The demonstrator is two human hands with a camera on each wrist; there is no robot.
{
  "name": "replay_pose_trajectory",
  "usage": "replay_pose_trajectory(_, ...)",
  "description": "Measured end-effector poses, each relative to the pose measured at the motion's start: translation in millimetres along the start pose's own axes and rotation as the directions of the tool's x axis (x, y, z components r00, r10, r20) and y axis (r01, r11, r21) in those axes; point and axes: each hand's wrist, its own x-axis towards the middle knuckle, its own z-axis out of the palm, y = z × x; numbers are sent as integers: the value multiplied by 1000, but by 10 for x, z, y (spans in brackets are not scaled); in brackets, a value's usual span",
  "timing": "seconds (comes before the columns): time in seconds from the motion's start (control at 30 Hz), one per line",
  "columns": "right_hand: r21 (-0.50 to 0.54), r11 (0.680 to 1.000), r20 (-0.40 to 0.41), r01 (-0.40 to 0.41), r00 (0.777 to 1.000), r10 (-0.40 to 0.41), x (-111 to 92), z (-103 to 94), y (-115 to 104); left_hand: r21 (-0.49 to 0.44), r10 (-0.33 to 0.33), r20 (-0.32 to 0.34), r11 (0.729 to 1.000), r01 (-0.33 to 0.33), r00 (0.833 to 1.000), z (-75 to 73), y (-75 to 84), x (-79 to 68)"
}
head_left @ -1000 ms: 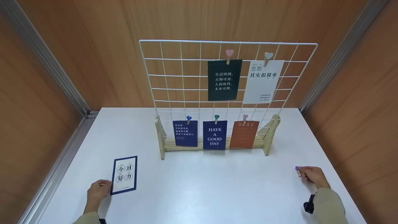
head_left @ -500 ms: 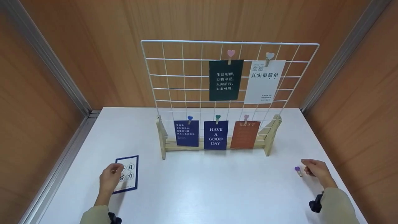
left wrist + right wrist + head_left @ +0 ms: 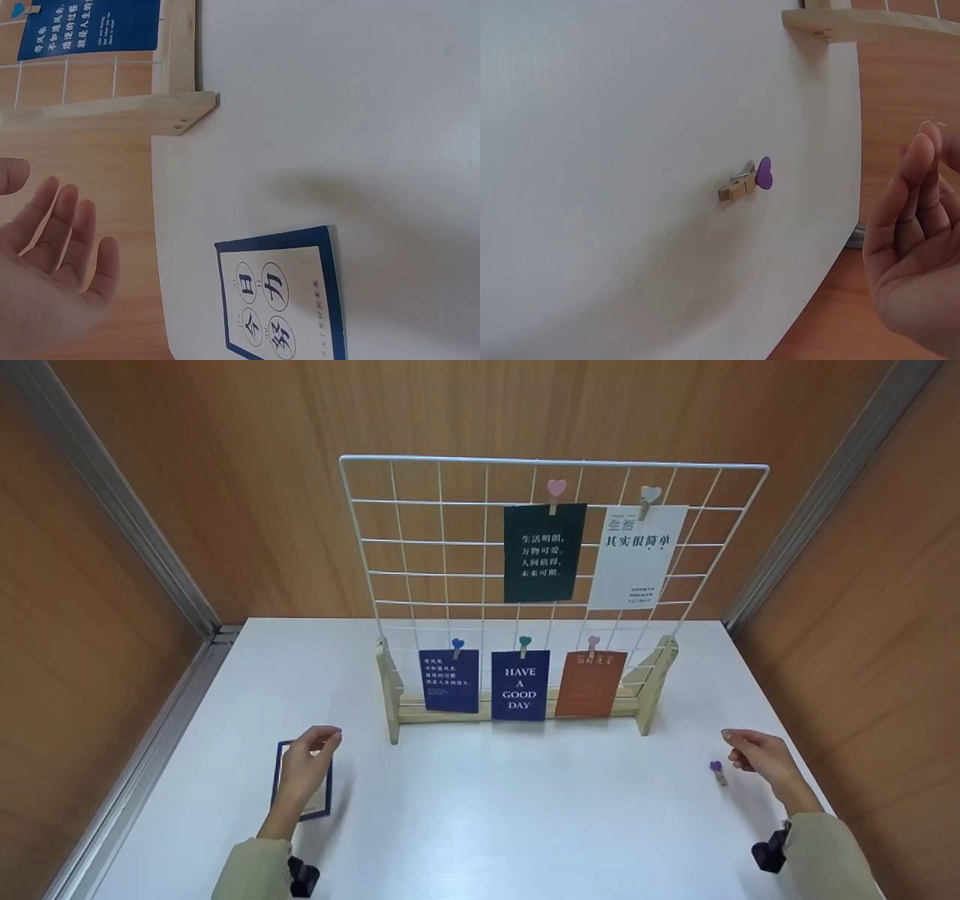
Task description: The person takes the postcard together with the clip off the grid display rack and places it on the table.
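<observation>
My left hand (image 3: 304, 769) is raised over a blue-bordered white card (image 3: 322, 802) on the table, hiding much of it in the head view. Its fingers are loosely bent and hold nothing; in the left wrist view the whole card (image 3: 307, 270) face shows up to the frame's bottom edge. A small wooden clothespin with a purple heart (image 3: 763, 173) lies on the table at the right. Above and just right of that clothespin (image 3: 720, 776) hovers my right hand (image 3: 765, 761), fingers loosely curled, thumb close to the index finger, nothing between them.
A white wire grid rack (image 3: 427, 542) on a wooden stand (image 3: 646, 690) stands at the back middle. Heart clothespins hold several cards on it, including a dark green card (image 3: 544, 589) and an orange card (image 3: 589, 694). Wood-grain walls (image 3: 225, 510) enclose the white table (image 3: 480, 810).
My left hand has moved from the card's left edge up and rightward over it. My right hand has let go of the purple-heart clothespin and lifted slightly away, leaving it on the table.
</observation>
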Motion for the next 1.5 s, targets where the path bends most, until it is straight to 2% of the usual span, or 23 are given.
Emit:
replay_pose_trajectory(0.13, 41, 997, 71, 67, 995, -70, -180, 29, -305, -7, -17, 12, 1000, 17, 1000, 37, 27, -2)
replay_pose_trajectory(0.2, 58, 992, 96, 114, 988, -120, -220, 37, -375, -7, -25, 16, 1000, 25, 1000, 51, 38, -5)
replay_pose_trajectory(0.33, 111, 981, 107, 158, 980, -169, -251, 74, -484, -13, -25, 24, 1000, 25, 999, 82, 76, -1)
replay_pose_trajectory(0.47, 62, 983, 78, 171, 981, -175, -434, 204, -866, -31, 8, 22, 999, -8, 1000, 117, 142, 6)
replay_pose_trajectory(0.53, 24, 987, 61, 160, 985, -161, -548, 277, -1090, -43, 34, 18, 999, -33, 999, 137, 182, 4)
replay_pose_trajectory(0.57, -28, 990, 47, 135, 990, -133, -615, 319, -1220, -46, 42, 18, 998, -41, 999, 146, 199, 2)
replay_pose_trajectory(0.63, -40, 991, 54, 126, 991, -123, -660, 363, -1329, -47, 56, 24, 997, -55, 998, 167, 231, -3)
replay_pose_trajectory(0.73, -38, 991, 73, 132, 989, -129, -690, 404, -1415, -46, 54, 41, 998, -52, 998, 196, 276, -11)
replay_pose_trajectory(0.83, -16, 983, 95, 181, 979, -179, -701, 430, -1455, -49, 50, 56, 998, -47, 997, 221, 324, -14)
replay_pose_trajectory(0.87, 42, 974, 121, 224, 966, -227, -655, 424, -1405, -49, 51, 60, 998, -48, 997, 228, 342, -18)
replay_pose_trajectory(0.97, 59, 966, 142, 253, 955, -259, -663, 453, -1475, -52, 61, 66, 997, -58, 996, 249, 393, -25)
replay_pose_trajectory(1.07, 36, 970, 148, 241, 958, -244, -665, 496, -1571, -57, 75, 72, 996, -71, 995, 266, 437, -27)
replay_pose_trajectory(1.1, -22, 978, 132, 207, 970, -202, -715, 526, -1669, -57, 79, 74, 996, -75, 994, 273, 448, -22)
replay_pose_trajectory(1.2, -31, 980, 149, 195, 971, -188, -712, 571, -1761, -56, 83, 86, 995, -78, 993, 292, 481, -10)
replay_pose_trajectory(1.5, -47, 970, 204, 237, 953, -223, -701, 663, -2010, -69, 130, 110, 990, -123, 985, 328, 636, 23)
